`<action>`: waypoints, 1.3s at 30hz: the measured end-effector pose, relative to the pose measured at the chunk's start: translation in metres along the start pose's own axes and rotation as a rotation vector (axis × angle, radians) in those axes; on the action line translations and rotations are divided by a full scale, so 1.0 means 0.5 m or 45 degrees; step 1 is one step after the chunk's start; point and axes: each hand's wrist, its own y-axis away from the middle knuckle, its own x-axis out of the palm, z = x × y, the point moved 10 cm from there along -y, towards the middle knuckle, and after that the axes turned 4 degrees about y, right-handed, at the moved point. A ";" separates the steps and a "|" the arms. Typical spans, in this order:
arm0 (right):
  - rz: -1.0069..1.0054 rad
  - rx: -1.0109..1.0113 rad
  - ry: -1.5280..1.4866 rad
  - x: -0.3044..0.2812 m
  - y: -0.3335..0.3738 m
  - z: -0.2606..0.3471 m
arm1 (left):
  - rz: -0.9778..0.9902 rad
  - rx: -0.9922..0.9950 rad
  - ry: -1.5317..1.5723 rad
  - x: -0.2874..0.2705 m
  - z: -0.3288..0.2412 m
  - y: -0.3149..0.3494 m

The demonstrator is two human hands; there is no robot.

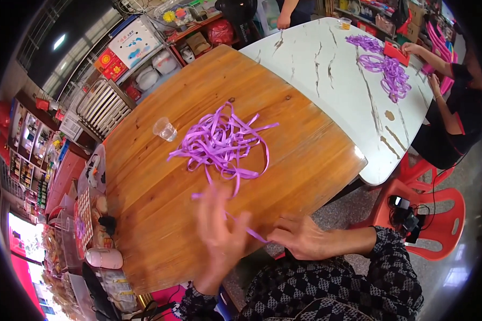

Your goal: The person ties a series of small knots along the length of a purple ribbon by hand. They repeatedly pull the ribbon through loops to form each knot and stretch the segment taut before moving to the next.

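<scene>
A loose heap of purple ribbon lies tangled on the wooden table. One strand trails from it toward me, passing by my left hand. That hand is raised over the near part of the table, its thumb apart from the fingers. Motion smears its fingers, so whether it grips the strand cannot be made out. My right hand, at the table's near edge, is closed with its fingertips pinching the ribbon's near end. The strand runs slantwise between the two hands.
A clear plastic cup stands left of the heap on the wooden table. A white marbled table adjoins it, bearing more purple ribbon. A co-worker there handles a red object. Red plastic chairs stand at right.
</scene>
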 end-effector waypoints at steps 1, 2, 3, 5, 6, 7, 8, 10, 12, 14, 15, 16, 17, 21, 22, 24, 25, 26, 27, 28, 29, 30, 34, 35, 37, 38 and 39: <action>-0.017 -0.076 0.043 -0.018 -0.010 0.018 | 0.101 0.111 -0.040 0.039 -0.032 0.008; -0.009 -0.079 0.037 -0.033 -0.015 0.019 | 0.202 0.223 -0.082 0.070 -0.060 0.018; -0.110 -0.078 0.084 -0.065 -0.020 0.019 | 0.193 0.216 -0.083 0.077 -0.075 0.025; -0.207 -0.119 0.103 -0.095 -0.037 0.015 | 0.263 -0.653 0.489 0.092 0.024 0.058; -0.232 -0.054 0.231 -0.109 -0.031 -0.002 | 0.255 -0.659 0.489 0.083 0.032 0.058; -0.256 0.011 0.358 -0.120 -0.027 -0.021 | 0.334 -0.682 0.451 0.078 0.043 0.062; -0.263 0.034 0.364 -0.127 -0.022 -0.036 | 0.413 -0.706 0.416 0.076 0.047 0.071; -0.257 0.108 0.238 -0.118 -0.032 -0.075 | 0.345 -0.745 0.503 0.043 0.058 0.078; -0.265 0.244 0.089 -0.104 -0.036 -0.116 | 0.248 -0.805 0.742 0.016 0.079 0.087; -0.245 0.202 0.109 -0.068 -0.040 -0.109 | 0.140 -0.732 1.014 0.017 0.080 0.079; -0.233 0.148 0.130 -0.052 -0.041 -0.099 | 0.026 -0.640 1.274 0.010 0.074 0.067; -0.130 0.000 0.261 -0.022 -0.039 -0.068 | -0.009 -0.637 1.320 0.014 0.077 0.062; -0.127 0.002 0.256 -0.009 -0.040 -0.051 | -0.014 -0.643 1.319 0.018 0.079 0.061; -0.135 -0.176 0.345 -0.002 -0.062 0.034 | 0.012 -0.640 1.005 0.031 0.083 0.091; -0.173 -0.209 0.318 -0.013 -0.070 0.040 | 0.021 -0.603 0.768 0.029 0.083 0.099; -0.202 -0.232 0.290 -0.016 -0.084 0.033 | 0.073 -0.625 0.750 0.039 0.073 0.103; -0.247 -0.202 0.210 -0.016 -0.088 0.015 | 0.128 -0.640 0.725 0.050 0.070 0.102; -0.298 -0.180 0.131 -0.022 -0.092 0.002 | 0.101 -0.612 0.664 0.049 0.080 0.098; -0.296 -0.178 0.132 -0.020 -0.096 -0.004 | 0.101 -0.613 0.666 0.047 0.082 0.094; -0.307 -0.086 0.019 -0.022 -0.100 -0.025 | 0.105 -0.651 0.667 0.044 0.088 0.092; -0.314 0.006 -0.102 -0.018 -0.104 -0.045 | 0.101 -0.694 0.665 0.040 0.097 0.095; -0.322 0.021 -0.131 -0.017 -0.108 -0.048 | 0.096 -0.700 0.663 0.039 0.100 0.098; -0.271 0.439 -0.486 0.032 -0.087 -0.098 | -0.144 -0.422 0.334 -0.003 0.084 0.092; -0.280 0.603 -0.758 0.052 -0.075 -0.120 | -0.215 -0.335 0.112 -0.017 0.074 0.089; -0.293 0.762 -1.030 0.074 -0.065 -0.137 | -0.276 -0.175 -0.084 -0.024 0.033 0.079; -0.302 0.774 -1.078 0.076 -0.064 -0.135 | -0.341 -0.020 -0.279 -0.030 -0.001 0.080; -0.312 0.786 -1.127 0.076 -0.063 -0.134 | -0.336 -0.019 -0.278 -0.026 -0.002 0.079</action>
